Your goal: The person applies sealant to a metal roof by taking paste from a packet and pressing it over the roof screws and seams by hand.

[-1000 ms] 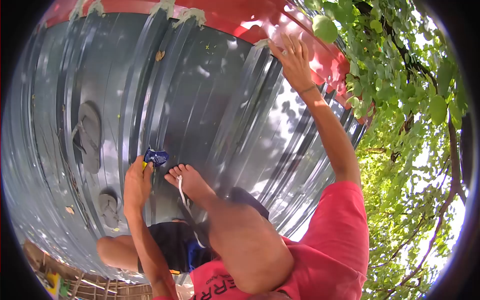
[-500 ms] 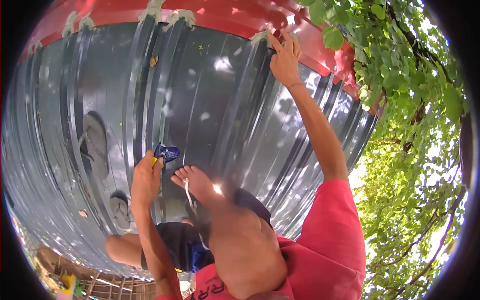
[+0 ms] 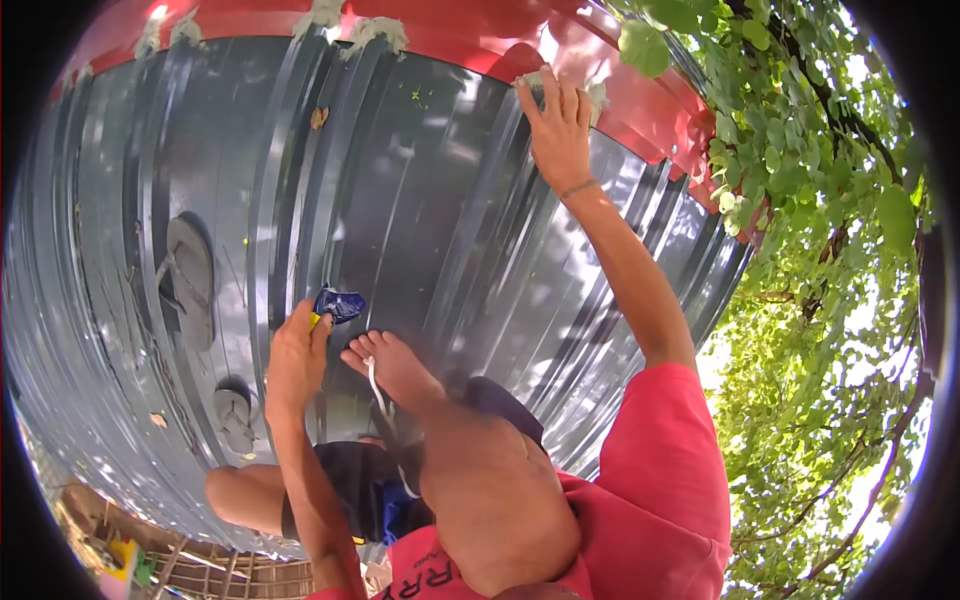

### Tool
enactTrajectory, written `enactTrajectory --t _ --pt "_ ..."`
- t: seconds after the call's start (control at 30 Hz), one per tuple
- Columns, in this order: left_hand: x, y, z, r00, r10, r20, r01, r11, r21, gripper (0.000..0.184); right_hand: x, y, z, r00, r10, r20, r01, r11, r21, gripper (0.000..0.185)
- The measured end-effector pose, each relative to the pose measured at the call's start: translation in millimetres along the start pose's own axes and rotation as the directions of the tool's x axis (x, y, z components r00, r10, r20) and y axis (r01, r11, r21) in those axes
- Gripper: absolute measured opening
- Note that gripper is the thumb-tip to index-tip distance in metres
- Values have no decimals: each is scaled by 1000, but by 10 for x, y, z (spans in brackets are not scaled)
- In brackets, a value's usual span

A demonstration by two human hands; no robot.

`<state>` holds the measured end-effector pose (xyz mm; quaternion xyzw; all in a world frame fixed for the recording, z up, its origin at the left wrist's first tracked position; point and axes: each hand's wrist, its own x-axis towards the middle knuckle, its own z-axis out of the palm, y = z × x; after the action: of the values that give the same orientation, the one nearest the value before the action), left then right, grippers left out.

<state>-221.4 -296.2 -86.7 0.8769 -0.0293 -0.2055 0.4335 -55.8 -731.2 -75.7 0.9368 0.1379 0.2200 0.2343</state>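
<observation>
My left hand is closed on a small crumpled blue-and-yellow packet, held low over the dark roof sheet; its contents are hidden. Up at the roof's edge, my right hand has its fingers spread and fingertips on a lump of pale putty. This putty sits at a rib where the dark ribbed metal sheet meets the red metal strip. More putty fills other rib ends farther left. The fingers hide part of the lump being touched.
Two grey flip-flops lie on the sheet at left, one higher and one lower. My bare foot rests beside the left hand. Leafy branches hang over the right edge. Dry leaves lie about.
My right hand has shifted slightly down and left, and its fingers have spread over the putty. The left hand keeps the packet in nearly the same place. The view has tilted slightly.
</observation>
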Motion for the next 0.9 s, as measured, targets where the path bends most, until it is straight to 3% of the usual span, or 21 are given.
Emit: enactTrajectory --t 0.2,0.3,0.47,0.83,0.9 --pt "-26 64 -35 1000 -1 -4 1 1000 -28 18 -16 -172 -92 999 -42 21 41 999 14 51" --pt "-70 51 -42 1000 1 -31 -2 999 -45 18 -51 -192 -345 999 -39 32 30 969 246 55" --pt "-107 -13 -64 999 -42 7 41 999 28 19 -150 24 -364 973 226 -39 -200 919 339 61" --pt "-55 126 -110 998 -56 27 56 998 0 19 -100 407 48 997 40 -62 -32 992 120 76" --pt "-44 185 -138 997 -71 33 71 997 -5 18 -128 504 66 997 42 -58 -37 997 70 71"
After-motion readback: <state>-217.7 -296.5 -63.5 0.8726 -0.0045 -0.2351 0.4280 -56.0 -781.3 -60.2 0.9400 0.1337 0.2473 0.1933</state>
